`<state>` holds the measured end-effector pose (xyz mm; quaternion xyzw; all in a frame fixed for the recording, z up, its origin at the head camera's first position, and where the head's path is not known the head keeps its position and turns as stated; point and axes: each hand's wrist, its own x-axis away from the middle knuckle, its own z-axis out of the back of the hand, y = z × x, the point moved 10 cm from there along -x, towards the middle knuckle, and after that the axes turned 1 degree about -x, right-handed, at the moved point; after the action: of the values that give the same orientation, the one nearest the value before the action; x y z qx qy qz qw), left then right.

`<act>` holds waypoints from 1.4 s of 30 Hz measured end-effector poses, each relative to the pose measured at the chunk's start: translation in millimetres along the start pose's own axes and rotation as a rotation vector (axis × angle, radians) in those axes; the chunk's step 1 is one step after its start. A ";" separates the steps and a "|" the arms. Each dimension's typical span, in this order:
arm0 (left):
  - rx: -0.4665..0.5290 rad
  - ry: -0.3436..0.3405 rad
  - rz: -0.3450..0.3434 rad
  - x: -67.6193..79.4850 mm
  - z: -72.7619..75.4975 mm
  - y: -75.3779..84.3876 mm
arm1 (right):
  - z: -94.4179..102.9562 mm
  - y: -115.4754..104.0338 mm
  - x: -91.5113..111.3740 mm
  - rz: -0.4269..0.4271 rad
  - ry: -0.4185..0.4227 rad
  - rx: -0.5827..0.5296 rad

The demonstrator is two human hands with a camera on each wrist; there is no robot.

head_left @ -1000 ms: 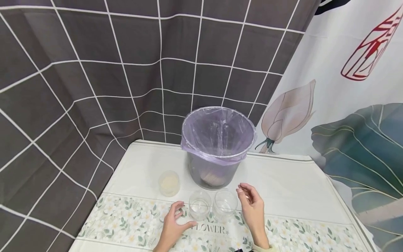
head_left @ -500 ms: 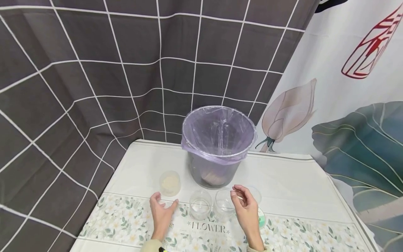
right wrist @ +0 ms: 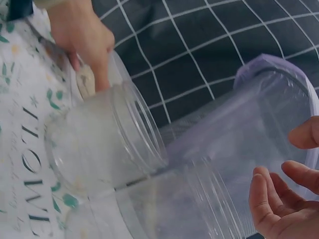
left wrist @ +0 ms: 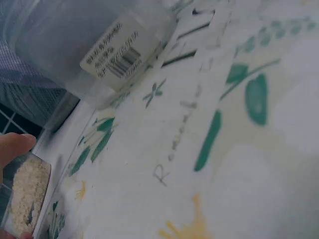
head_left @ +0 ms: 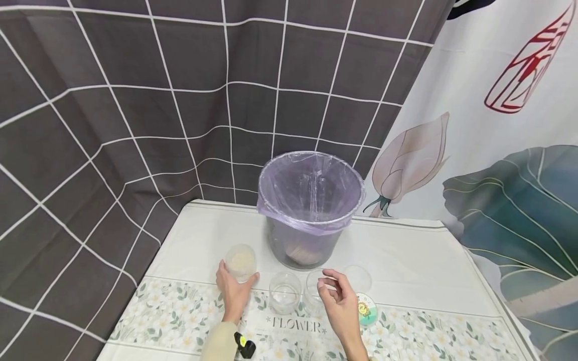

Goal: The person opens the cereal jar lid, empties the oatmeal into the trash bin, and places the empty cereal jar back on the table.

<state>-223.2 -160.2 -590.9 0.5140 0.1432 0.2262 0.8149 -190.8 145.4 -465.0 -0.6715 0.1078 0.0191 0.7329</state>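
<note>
My left hand (head_left: 233, 293) grips a clear plastic jar (head_left: 241, 256) with pale, flaky grains in it, thumb on the right side and fingers on the left. Those grains (left wrist: 30, 191) show close up in the left wrist view, with fingertips at the jar's ends. Two clear jars without lids stand side by side in the middle: the left jar (head_left: 284, 296) and the right jar (head_left: 311, 296). My right hand (head_left: 341, 308) hovers over the right jar, partly hiding it, its fingers loosely curved around nothing. A barcode label (left wrist: 112, 52) is on a jar in the left wrist view.
A bin (head_left: 300, 243) lined with a purple bag stands behind the jars. Right of my right hand lie a clear round lid (head_left: 358, 278) and a round green-and-white printed piece (head_left: 367, 308). A flower-print cloth (head_left: 415, 331) covers the table; a dark grid curtain (head_left: 189, 115) hangs behind.
My left hand has moved left from beside the middle jar and taken hold of the jar of grains. My right hand has shifted left over the right jar, uncovering the lid and printed piece.
</note>
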 end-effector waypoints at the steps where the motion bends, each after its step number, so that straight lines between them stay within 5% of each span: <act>1: -0.005 0.009 0.002 -1.7 -0.5 -0.5 | -1.7 0.6 1.9 -0.006 -0.005 -0.001; 9: -0.022 0.075 -0.021 -10.5 0.6 2.8 | -14.2 3.8 14.3 -0.014 -0.036 -0.006; 22: 0.056 -0.021 0.026 -5.1 2.2 4.0 | -25.4 -1.8 23.8 0.004 -0.056 -0.040; 30: 0.144 -0.058 -0.090 15.7 10.2 39.4 | -26.4 -3.7 23.8 -0.001 -0.066 -0.038; 42: 0.102 -0.110 -0.242 47.2 20.0 89.2 | -26.8 -9.3 23.3 0.005 -0.058 -0.047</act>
<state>-193.2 -118.3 -501.8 0.5453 0.1707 0.0902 0.8157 -170.0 115.3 -462.2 -0.6876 0.0875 0.0430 0.7196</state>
